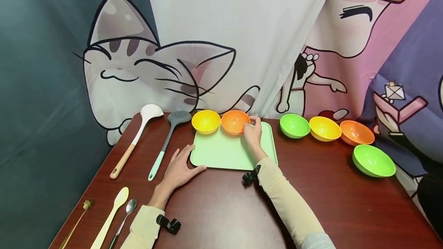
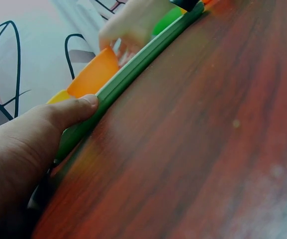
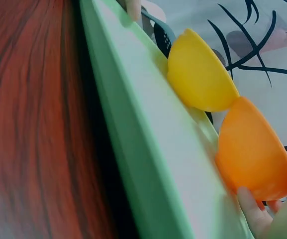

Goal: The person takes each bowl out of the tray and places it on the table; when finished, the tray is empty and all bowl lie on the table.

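Bench (image 1: 221, 210) with tray, bowls and two hands, catalogued largest first.

A pale green tray (image 1: 225, 153) was laid flat on the dark bench, long axis left to right. At its far edge an orange bowl (image 1: 235, 121) was set, touching a yellow bowl (image 1: 205, 121) on its left. The orange bowl was gripped at its right rim by the right hand (image 1: 253, 133), fingers curled about it. The left hand (image 1: 178, 168) was rested open against the tray's near left corner, thumb along the edge, well short of the bowls.
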The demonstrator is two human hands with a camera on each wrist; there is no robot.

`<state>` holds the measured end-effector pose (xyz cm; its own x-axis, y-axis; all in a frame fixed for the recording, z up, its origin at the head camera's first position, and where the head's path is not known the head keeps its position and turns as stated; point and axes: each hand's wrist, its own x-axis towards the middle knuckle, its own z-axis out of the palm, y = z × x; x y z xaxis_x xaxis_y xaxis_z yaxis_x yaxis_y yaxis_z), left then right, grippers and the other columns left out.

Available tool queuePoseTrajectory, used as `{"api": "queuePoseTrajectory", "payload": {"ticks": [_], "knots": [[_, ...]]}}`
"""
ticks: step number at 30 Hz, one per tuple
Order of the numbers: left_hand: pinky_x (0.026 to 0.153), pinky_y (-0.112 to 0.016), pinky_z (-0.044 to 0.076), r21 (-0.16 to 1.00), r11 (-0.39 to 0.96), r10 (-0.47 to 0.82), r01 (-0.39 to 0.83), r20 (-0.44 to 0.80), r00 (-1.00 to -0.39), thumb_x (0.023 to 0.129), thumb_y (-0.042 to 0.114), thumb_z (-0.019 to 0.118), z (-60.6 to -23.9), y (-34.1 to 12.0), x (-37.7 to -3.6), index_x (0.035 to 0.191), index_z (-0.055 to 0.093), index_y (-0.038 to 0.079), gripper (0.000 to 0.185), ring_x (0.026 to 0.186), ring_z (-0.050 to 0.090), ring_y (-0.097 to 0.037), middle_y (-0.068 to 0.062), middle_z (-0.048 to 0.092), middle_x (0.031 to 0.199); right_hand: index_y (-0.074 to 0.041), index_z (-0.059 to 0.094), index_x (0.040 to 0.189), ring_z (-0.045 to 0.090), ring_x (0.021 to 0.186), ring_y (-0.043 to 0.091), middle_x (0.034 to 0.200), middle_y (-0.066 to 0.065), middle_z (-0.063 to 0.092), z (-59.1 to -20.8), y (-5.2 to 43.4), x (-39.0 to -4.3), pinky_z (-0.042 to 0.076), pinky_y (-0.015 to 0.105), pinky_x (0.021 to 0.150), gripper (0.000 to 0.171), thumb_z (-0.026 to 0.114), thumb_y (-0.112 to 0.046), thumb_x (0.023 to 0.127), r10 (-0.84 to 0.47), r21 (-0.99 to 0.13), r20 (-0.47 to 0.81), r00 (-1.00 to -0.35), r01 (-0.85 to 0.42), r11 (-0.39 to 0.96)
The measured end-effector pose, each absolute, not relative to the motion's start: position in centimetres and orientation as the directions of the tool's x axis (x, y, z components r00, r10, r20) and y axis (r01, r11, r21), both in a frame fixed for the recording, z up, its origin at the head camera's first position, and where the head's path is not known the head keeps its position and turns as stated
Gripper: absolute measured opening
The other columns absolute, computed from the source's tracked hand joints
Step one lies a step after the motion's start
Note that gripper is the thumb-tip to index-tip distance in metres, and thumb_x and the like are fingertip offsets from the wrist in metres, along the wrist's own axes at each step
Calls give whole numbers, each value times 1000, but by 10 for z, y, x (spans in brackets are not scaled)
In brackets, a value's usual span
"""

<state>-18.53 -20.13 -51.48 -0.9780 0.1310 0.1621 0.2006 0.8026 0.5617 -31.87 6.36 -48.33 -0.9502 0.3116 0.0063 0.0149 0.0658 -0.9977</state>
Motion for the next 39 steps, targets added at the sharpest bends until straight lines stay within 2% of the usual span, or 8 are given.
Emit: {"api": "queuePoseTrajectory", "payload": {"ticks": [5,10,16,21,26,30,35,39], "knots": [[127,-47,12,563,808,118,174,136,-984,80,65,71,-518,-202,-183,154,37,13,96,149,34,-26,-12,40,158,-7,58,124,57,80,18,114,12,59,-481,75,-313,55,24,56,31,49,-6,94,295,-995,54,-954,-28,92],[127,-48,13,565,805,125,184,142,-982,80,65,72,-518,-198,-184,154,37,13,97,149,34,-27,-13,40,158,-5,65,116,56,82,14,101,7,60,-469,91,-303,50,16,56,25,53,-7,94,300,-990,97,-949,-63,123],[126,-49,14,565,804,126,186,145,-981,80,65,72,-519,-194,-184,153,39,13,96,148,35,-27,-12,41,157,1,67,110,56,87,12,93,0,60,-456,117,-282,48,14,71,21,56,-8,94,291,-991,95,-952,-62,120],[126,-50,13,563,807,127,176,124,-984,80,66,71,-518,-197,-183,154,38,13,97,149,34,-28,-12,39,158,3,64,107,56,89,9,90,-9,61,-456,144,-260,47,16,79,19,53,-6,94,300,-998,56,-952,-53,20],[127,-48,12,556,812,126,176,128,-984,81,67,70,-515,-200,-185,154,37,14,96,149,34,-26,-10,41,158,-5,66,98,56,87,11,90,-10,62,-467,173,-242,49,16,75,16,51,-3,92,351,-991,52,-935,-93,-101],[127,-48,12,551,815,130,179,126,-983,81,67,69,-515,-200,-185,154,37,13,97,149,34,-27,-10,41,157,-13,67,90,57,82,9,89,-9,64,-482,195,-233,51,15,70,22,50,-1,91,393,-981,60,-918,-126,-145],[127,-48,12,554,814,136,176,113,-984,80,68,69,-516,-200,-184,154,36,13,97,149,33,-27,-11,40,158,-13,66,86,58,74,8,85,-6,64,-493,213,-228,51,15,65,26,47,3,92,412,-971,21,-911,-117,-208],[127,-49,12,560,808,132,181,127,-983,80,66,70,-516,-201,-184,154,36,13,97,149,34,-27,-12,39,158,-12,67,89,59,75,8,87,-6,64,-493,220,-228,51,15,66,24,48,2,91,404,-968,30,-914,-127,-215]]}}
